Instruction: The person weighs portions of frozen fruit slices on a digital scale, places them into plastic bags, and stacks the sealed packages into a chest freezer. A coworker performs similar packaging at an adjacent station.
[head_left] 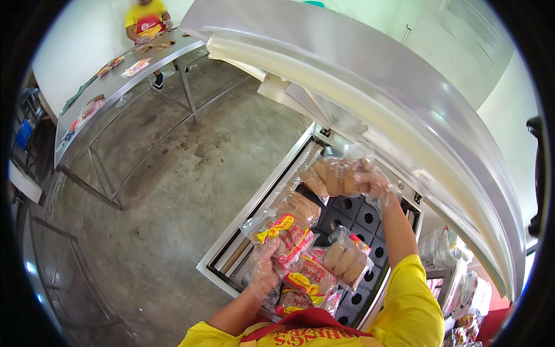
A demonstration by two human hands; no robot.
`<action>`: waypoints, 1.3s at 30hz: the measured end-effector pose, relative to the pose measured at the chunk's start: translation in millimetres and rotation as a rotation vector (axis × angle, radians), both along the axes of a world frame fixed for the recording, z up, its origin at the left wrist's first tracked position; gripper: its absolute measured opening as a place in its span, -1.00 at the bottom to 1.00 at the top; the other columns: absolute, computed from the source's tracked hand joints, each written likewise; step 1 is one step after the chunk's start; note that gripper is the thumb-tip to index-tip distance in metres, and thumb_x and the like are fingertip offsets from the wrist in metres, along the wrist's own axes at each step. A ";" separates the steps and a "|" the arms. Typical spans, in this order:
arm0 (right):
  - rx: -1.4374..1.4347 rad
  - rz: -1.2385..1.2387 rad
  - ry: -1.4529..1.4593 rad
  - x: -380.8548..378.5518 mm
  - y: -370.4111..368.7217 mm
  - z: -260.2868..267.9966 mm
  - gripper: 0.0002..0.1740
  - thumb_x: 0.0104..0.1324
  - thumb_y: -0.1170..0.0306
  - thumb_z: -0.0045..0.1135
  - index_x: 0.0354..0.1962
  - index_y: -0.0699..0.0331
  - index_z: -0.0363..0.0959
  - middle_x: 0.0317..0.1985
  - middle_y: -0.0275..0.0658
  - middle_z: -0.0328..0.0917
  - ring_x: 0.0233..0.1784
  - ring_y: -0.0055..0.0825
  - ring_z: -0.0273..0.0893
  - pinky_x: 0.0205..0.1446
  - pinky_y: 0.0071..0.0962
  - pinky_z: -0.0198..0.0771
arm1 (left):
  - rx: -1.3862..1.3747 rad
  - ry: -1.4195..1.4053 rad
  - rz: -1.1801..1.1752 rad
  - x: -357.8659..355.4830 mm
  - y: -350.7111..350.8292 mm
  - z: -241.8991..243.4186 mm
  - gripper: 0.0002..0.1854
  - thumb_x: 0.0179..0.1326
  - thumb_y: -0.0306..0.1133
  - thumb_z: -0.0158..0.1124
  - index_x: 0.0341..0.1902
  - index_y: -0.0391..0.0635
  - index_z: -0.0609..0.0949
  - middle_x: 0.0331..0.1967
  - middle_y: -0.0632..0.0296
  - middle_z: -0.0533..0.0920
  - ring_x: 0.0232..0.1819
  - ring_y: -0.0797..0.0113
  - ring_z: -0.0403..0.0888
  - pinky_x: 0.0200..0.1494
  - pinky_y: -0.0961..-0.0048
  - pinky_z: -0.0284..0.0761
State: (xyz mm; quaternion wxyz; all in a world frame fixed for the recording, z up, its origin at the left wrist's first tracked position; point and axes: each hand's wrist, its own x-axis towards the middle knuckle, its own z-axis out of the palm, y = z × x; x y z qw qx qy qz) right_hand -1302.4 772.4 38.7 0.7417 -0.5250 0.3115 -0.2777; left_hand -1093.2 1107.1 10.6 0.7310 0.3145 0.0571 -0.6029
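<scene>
In a vacuum packing machine's open chamber (368,217) lie several clear plastic bags of brown sliced meat, some with red and yellow printing. My left hand (265,264), in a clear plastic glove, is on a printed bag (288,238) at the chamber's left side; whether it grips the bag is unclear. My right hand (375,182), gloved too and blurred, is shut on a clear bag of brown pieces (336,175) at the far end. Between my arms are a printed bag (312,275) and a bag showing several brown pieces (347,260).
The machine's raised lid (347,73) arches over the chamber. Across the concrete floor (173,182) stands a long metal table (121,86) with bags and brown pieces. A person (147,21) in a red apron works at its far end. More plastic bags (468,299) lie at lower right.
</scene>
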 end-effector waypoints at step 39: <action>0.338 -0.433 -0.501 -38.4 265.1 100.2 -0.43 -0.03 0.39 0.24 0.00 0.35 0.39 -0.13 -0.10 0.52 -0.10 -0.25 0.54 0.05 -0.17 0.47 | -0.590 -0.057 -0.556 -18.4 -20.2 95.3 -0.25 -0.01 -0.15 0.23 0.31 -0.06 0.30 0.25 0.15 0.38 0.25 0.12 0.36 0.17 -0.02 0.40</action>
